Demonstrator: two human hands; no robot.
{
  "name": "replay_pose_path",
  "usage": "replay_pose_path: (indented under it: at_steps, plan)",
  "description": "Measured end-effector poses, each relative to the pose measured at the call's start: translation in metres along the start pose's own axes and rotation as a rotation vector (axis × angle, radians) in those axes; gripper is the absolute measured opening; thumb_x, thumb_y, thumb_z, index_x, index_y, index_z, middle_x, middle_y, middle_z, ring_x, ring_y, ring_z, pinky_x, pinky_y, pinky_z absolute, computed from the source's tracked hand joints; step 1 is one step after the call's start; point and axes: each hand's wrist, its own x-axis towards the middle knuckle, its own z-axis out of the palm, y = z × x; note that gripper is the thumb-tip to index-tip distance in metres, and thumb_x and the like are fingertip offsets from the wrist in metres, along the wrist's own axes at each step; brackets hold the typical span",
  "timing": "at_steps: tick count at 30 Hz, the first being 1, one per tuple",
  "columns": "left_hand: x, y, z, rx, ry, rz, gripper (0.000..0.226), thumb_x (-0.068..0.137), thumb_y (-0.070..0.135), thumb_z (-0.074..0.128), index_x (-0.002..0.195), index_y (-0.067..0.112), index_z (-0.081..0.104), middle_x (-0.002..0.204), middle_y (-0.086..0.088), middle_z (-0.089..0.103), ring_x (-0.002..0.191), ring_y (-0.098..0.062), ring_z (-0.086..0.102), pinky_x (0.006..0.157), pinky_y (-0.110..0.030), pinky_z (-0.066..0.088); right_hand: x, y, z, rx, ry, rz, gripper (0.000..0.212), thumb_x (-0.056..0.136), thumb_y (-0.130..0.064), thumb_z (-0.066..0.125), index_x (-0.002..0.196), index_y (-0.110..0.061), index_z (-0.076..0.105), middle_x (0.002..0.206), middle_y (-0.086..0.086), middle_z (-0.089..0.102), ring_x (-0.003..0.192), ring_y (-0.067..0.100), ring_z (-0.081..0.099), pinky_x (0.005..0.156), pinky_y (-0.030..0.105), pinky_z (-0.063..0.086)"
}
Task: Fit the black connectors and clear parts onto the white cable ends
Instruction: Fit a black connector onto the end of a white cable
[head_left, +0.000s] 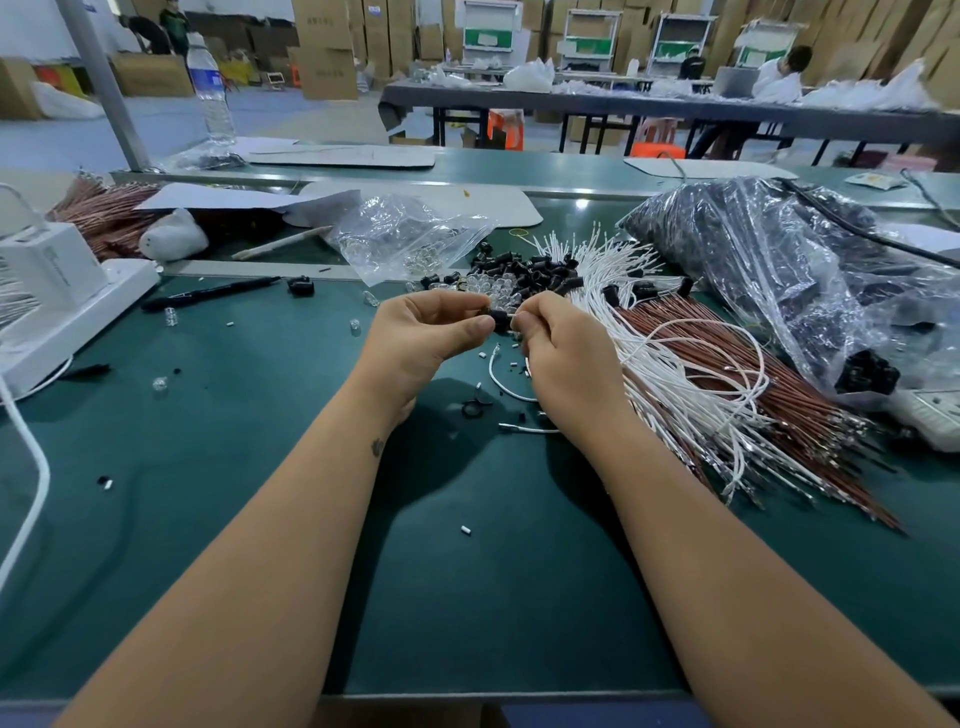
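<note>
Centre of the green bench (234, 493): left hand (426, 338) and right hand (563, 348) meeting fingertip to fingertip, both pinching one black connector (500, 318); right hand also gripping a white cable (506, 387) looping down toward 6 o'clock. At 12 o'clock from the hands, loose pile of black connectors (524, 273) mixed with clear parts (493, 288). At 11 o'clock, open clear bag (400, 234) holding more clear parts. At 2 o'clock, large crumpled plastic bag (789, 270) packed with black pieces. At 3 to 4 o'clock, spread bundle of white cables (670, 374) over copper-coloured wires (779, 415).
</note>
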Motion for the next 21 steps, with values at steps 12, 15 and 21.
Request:
replay_pose_path:
  at_steps: [12,15,21]
  plan:
    - [-0.0024,0.0005,0.0057,0.072,0.026,0.029,0.013,0.077,0.0,0.074,0.088,0.007,0.071,0.069,-0.001,0.069,0.064,-0.008,0.063,0.068,-0.018,0.054,0.0004,-0.0059,-0.0018,0.107,0.11,-0.069,0.017,0.091,0.001,0.056,0.104,-0.003,0.067,0.09,0.003,0.059,0.081,0.012,0.052,0.071,0.006,0.036]
    - [-0.0026,0.0013,0.0059,0.058,0.033,0.013,0.012,0.078,0.0,0.073,0.088,0.006,0.071,0.067,0.001,0.07,0.064,-0.008,0.063,0.07,-0.019,0.055,0.001,-0.0067,-0.0031,0.17,0.115,-0.05,0.033,0.086,0.008,0.056,0.116,-0.007,0.06,0.077,-0.006,0.055,0.071,0.006,0.052,0.067,0.004,0.038]
    - [-0.0051,0.0039,0.009,0.044,-0.01,-0.004,0.013,0.078,-0.001,0.073,0.09,0.004,0.07,0.066,0.002,0.069,0.063,-0.008,0.063,0.072,-0.019,0.056,-0.0001,-0.0024,-0.0034,0.182,0.072,-0.052,0.039,0.087,0.005,0.056,0.121,-0.013,0.056,0.075,0.002,0.06,0.071,0.018,0.057,0.068,0.027,0.044]
